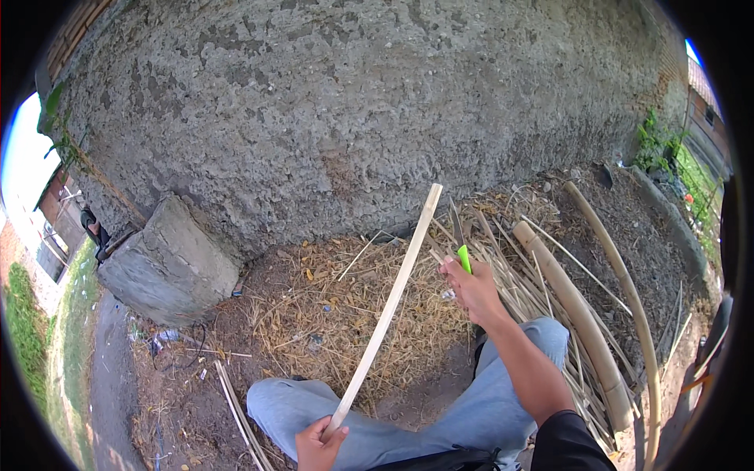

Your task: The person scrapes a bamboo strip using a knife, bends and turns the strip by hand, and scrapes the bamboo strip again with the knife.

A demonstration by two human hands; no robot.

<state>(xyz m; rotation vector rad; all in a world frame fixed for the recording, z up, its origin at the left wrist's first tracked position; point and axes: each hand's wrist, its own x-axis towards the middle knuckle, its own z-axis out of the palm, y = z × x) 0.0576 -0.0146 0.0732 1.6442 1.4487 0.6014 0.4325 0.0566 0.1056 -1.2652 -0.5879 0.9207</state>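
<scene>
A long pale bamboo strip (386, 314) slants up and away from my left hand (318, 446), whose fingers pinch its lower end above my left thigh. Its far end rises in front of the wall. My right hand (471, 289) is closed around a knife (464, 257) with a bright green handle, and the blade points away toward the wall. Blade and strip are apart, the knife being to the right of the strip. Part of the handle is hidden in my fingers.
Split bamboo strips (577, 365) lie piled by my right knee, with a thick bamboo pole (577, 314) and a thin curved pole (620, 271) beyond. A rough wall (377, 110) rises ahead. A concrete block (177, 263) stands at left. Shavings (353, 330) cover the ground before me.
</scene>
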